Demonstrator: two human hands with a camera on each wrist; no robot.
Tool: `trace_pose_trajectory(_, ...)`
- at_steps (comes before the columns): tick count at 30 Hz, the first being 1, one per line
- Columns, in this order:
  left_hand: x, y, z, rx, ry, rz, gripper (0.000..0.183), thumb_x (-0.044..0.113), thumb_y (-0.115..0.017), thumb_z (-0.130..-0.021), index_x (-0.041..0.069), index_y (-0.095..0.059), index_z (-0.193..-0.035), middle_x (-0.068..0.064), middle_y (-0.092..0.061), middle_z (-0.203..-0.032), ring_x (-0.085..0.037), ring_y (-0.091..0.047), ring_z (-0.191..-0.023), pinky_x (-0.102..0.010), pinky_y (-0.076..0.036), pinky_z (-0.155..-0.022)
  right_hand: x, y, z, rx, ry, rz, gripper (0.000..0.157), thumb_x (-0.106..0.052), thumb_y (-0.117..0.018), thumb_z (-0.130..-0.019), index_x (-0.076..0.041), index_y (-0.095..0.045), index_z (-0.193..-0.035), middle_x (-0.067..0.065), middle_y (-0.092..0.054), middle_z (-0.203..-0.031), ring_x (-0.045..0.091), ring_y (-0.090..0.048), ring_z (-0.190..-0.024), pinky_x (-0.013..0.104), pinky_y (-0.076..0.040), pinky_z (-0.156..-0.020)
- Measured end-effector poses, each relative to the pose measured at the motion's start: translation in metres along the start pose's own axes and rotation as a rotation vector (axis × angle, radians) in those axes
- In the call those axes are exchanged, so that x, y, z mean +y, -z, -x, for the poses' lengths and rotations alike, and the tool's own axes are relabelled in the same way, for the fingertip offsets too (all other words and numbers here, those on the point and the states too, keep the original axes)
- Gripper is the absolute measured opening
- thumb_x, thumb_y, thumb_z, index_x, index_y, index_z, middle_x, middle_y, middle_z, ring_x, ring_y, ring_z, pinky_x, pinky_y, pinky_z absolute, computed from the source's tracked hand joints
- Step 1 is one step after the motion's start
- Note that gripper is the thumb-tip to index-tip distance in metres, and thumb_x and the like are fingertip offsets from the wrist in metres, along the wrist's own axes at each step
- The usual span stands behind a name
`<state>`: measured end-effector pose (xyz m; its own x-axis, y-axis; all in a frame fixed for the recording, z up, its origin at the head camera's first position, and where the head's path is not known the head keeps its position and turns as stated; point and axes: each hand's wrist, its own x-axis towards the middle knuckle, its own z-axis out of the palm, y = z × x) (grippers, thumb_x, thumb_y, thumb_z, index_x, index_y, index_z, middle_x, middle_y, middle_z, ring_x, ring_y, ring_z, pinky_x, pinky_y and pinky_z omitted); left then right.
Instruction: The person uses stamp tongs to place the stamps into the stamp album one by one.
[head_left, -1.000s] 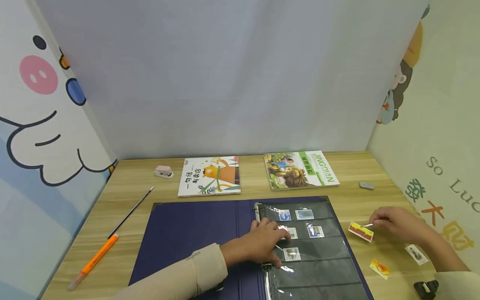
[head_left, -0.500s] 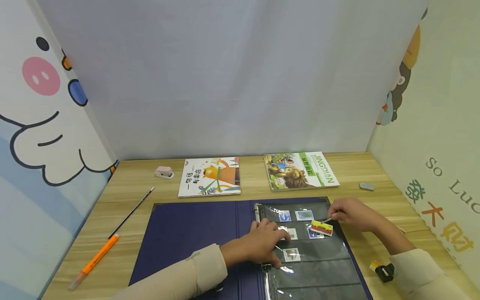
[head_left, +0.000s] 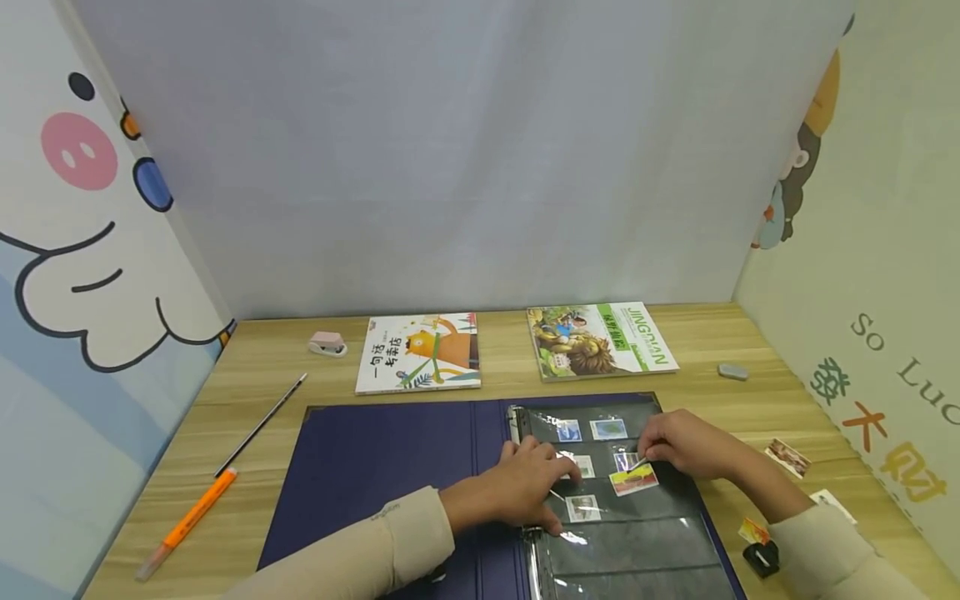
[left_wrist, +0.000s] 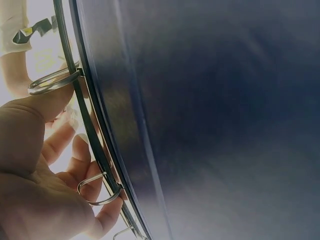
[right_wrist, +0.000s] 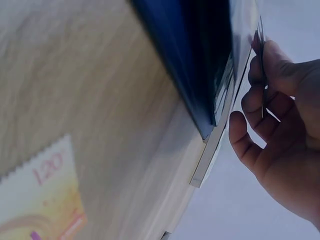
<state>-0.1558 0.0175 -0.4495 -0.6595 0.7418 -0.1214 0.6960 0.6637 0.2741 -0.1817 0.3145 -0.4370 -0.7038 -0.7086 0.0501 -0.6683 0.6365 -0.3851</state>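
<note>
The stamp album [head_left: 397, 458] lies spread out, its dark right-hand page [head_left: 637, 533] divided into clear strips with several stamps in them. My right hand [head_left: 678, 442] pinches a pair of tweezers [right_wrist: 262, 70] between thumb and fingers. At their tip, a red and yellow stamp [head_left: 633, 479] lies over the page, just below a blue stamp [head_left: 625, 460] in the second strip. My left hand [head_left: 528, 483] rests on the page's left side by the metal rings [left_wrist: 55, 82], its fingers spread and bent a little. A pale stamp [head_left: 583, 508] sits near its thumb.
Loose stamps lie right of the album, among them a yellow-orange one [head_left: 752, 531] and a brown one [head_left: 787, 458], with a small black object [head_left: 762, 557] close by. Two books [head_left: 420, 352] are behind the album. An orange marker [head_left: 187, 521] and a pencil [head_left: 262, 425] lie left.
My right hand has carried the red and yellow stamp in the tweezers leftward from the tabletop to over the page, then slightly lower and left. My left hand has stayed in place.
</note>
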Motion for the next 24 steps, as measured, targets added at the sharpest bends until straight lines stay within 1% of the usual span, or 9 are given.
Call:
trace_pose_trajectory(4,0.0,0.0,0.001,0.006,-0.004,-0.001,0.064,0.048,-0.083,-0.065,0.038,-0.054,-0.121,0.007,-0.056,-0.111,-0.012,-0.04,-0.094,-0.032,-0.029,-0.077,-0.004,0.001,0.001,0.002,0.015,0.01,0.017,-0.005,-0.068,-0.083,-0.02,-0.067,-0.077,-0.013,-0.061,-0.078,-0.004,-0.053,-0.074,0.023,-0.047,-0.065)
trace_pose_trajectory(7,0.0,0.0,0.001,0.008,-0.006,0.002,0.064,0.048,-0.083,-0.065,0.037,-0.054,-0.12,0.007,-0.056,-0.11,-0.012,-0.04,-0.093,-0.032,-0.029,-0.077,-0.006,0.002,0.003,-0.026,0.025,0.008,0.019,-0.003,-0.069,-0.081,-0.021,-0.066,-0.075,-0.014,-0.06,-0.076,-0.006,-0.05,-0.072,0.021,-0.045,-0.063)
trace_pose_trajectory(15,-0.001,0.0,0.001,0.025,-0.008,0.0,0.063,0.048,-0.083,-0.064,0.036,-0.055,-0.119,0.006,-0.057,-0.111,-0.012,-0.04,-0.096,-0.032,-0.029,-0.078,-0.01,0.012,0.002,-0.174,-0.027,-0.005,0.019,-0.003,-0.068,-0.081,-0.02,-0.068,-0.073,-0.015,-0.061,-0.073,-0.007,-0.048,-0.069,0.019,-0.044,-0.061)
trace_pose_trajectory(18,-0.001,-0.001,0.001,0.023,-0.012,0.001,0.063,0.048,-0.083,-0.064,0.037,-0.054,-0.12,0.006,-0.057,-0.111,-0.012,-0.04,-0.096,-0.032,-0.029,-0.078,-0.01,0.017,-0.001,-0.212,-0.014,0.028,0.019,-0.003,-0.069,-0.079,-0.02,-0.067,-0.07,-0.015,-0.06,-0.071,-0.007,-0.048,-0.067,0.019,-0.044,-0.06)
trace_pose_trajectory(24,-0.001,-0.001,0.001,0.014,-0.009,0.003,0.064,0.049,-0.082,-0.065,0.037,-0.054,-0.121,0.006,-0.057,-0.117,-0.012,-0.042,-0.1,-0.033,-0.03,-0.08,-0.012,0.018,-0.005,-0.256,0.018,0.098,0.023,0.001,-0.07,-0.075,-0.02,-0.066,-0.066,-0.015,-0.058,-0.067,-0.006,-0.047,-0.064,0.018,-0.043,-0.058)
